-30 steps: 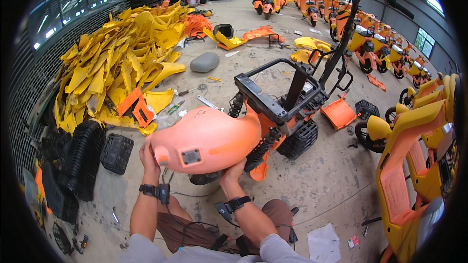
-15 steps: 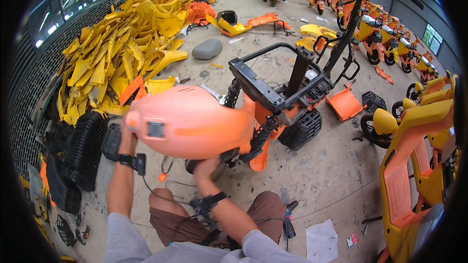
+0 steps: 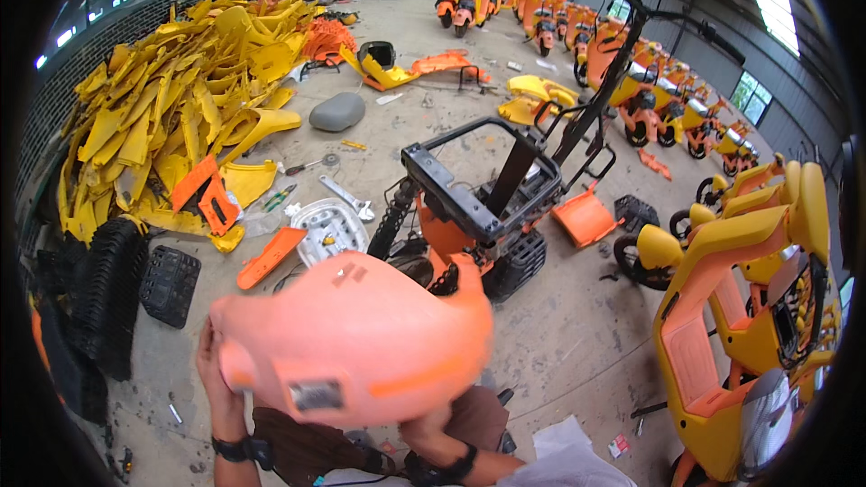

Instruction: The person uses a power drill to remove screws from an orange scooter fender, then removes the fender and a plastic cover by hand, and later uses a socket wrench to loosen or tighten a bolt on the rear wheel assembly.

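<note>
The orange body panel (image 3: pixel 352 343) has come off the scooter frame (image 3: pixel 478 207) and now sits close over the lap.

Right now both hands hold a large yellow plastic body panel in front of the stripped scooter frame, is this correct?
Not quite: the head view shows the large plastic body panel is orange, not yellow. The left hand and right hand do hold it in front of the stripped scooter frame.

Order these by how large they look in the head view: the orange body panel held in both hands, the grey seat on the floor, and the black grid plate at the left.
1. orange body panel, by far the largest, though it is nearest the camera
2. black grid plate
3. grey seat, close to the plate in apparent size and farther away, so this order is unsure
</note>
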`<action>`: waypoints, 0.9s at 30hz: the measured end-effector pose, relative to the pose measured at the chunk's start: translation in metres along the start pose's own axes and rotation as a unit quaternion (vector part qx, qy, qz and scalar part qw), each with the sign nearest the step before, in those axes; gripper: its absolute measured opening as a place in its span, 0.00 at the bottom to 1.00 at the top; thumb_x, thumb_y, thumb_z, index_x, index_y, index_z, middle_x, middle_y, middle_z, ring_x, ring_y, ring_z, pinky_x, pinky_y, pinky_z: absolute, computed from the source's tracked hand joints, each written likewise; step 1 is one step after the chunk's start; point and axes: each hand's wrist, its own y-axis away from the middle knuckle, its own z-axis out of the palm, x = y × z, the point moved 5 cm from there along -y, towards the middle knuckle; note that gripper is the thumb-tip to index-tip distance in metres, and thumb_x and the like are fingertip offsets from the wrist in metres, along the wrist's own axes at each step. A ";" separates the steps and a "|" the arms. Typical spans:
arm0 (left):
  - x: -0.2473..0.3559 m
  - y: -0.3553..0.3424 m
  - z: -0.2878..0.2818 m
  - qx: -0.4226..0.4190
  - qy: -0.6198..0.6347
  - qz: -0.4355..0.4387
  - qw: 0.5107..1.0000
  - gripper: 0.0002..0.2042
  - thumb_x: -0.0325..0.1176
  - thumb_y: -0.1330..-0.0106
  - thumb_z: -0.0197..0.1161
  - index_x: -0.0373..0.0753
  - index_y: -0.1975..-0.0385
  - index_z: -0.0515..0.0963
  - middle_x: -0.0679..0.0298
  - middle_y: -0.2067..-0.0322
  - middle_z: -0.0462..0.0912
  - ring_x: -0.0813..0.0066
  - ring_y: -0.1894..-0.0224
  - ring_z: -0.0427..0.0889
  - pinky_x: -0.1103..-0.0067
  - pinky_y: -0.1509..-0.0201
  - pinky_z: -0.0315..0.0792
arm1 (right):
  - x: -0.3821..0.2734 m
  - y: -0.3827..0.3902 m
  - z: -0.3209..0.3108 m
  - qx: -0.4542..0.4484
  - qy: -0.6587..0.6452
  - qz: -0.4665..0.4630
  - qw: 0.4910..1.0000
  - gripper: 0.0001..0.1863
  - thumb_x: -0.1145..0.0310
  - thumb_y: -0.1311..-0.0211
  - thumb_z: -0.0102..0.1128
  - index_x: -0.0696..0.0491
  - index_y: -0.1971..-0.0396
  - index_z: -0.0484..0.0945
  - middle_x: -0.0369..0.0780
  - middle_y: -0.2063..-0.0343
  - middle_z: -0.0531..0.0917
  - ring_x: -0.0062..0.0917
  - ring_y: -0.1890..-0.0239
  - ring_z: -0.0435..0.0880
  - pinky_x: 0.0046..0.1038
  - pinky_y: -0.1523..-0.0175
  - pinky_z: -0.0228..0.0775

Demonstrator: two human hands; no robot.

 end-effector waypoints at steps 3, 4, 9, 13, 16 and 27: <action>-0.020 0.032 0.077 -0.057 -0.011 -0.016 0.998 0.21 0.30 0.37 0.55 0.30 0.46 0.63 0.56 0.49 0.70 0.68 0.49 0.72 0.74 0.45 0.67 | -0.061 -0.026 -0.073 0.094 0.009 -0.065 0.993 0.18 0.61 0.37 0.40 0.56 0.53 0.68 0.38 0.55 0.74 0.26 0.55 0.72 0.29 0.51 0.65; -0.027 0.037 0.094 -0.081 -0.031 -0.004 0.996 0.23 0.31 0.38 0.57 0.30 0.45 0.61 0.55 0.48 0.69 0.68 0.47 0.70 0.75 0.44 0.65 | -0.083 -0.033 -0.098 0.124 0.013 -0.092 0.988 0.19 0.61 0.38 0.40 0.56 0.53 0.68 0.38 0.55 0.74 0.27 0.54 0.72 0.29 0.50 0.64; -0.082 0.039 0.176 -0.350 -0.066 -0.113 0.927 0.29 0.25 0.42 0.60 0.33 0.41 0.57 0.57 0.46 0.66 0.71 0.44 0.66 0.76 0.43 0.64 | -0.200 -0.059 -0.242 0.279 0.032 -0.238 0.930 0.19 0.61 0.39 0.39 0.56 0.52 0.68 0.38 0.53 0.74 0.28 0.53 0.71 0.28 0.48 0.63; -0.139 0.042 0.205 -0.366 -0.009 -0.263 0.893 0.23 0.27 0.41 0.58 0.33 0.45 0.64 0.57 0.49 0.70 0.69 0.46 0.69 0.75 0.45 0.65 | -0.245 -0.043 -0.382 0.411 0.043 -0.276 0.868 0.20 0.60 0.39 0.39 0.55 0.52 0.69 0.38 0.52 0.73 0.28 0.52 0.71 0.28 0.46 0.61; -0.160 0.039 0.194 -0.259 0.081 -0.421 0.865 0.17 0.26 0.41 0.56 0.34 0.50 0.68 0.58 0.54 0.74 0.69 0.51 0.73 0.76 0.48 0.67 | -0.233 -0.003 -0.476 0.507 0.055 -0.268 0.817 0.21 0.60 0.40 0.39 0.55 0.52 0.69 0.38 0.51 0.73 0.29 0.51 0.70 0.28 0.45 0.60; -0.194 -0.029 0.142 -0.148 -0.573 0.177 0.786 0.25 0.37 0.48 0.65 0.34 0.51 0.69 0.53 0.51 0.68 0.56 0.50 0.68 0.70 0.44 0.58 | -0.109 0.112 -0.603 0.689 0.070 -0.100 0.714 0.15 0.61 0.43 0.44 0.53 0.61 0.73 0.39 0.58 0.76 0.28 0.60 0.72 0.29 0.52 0.63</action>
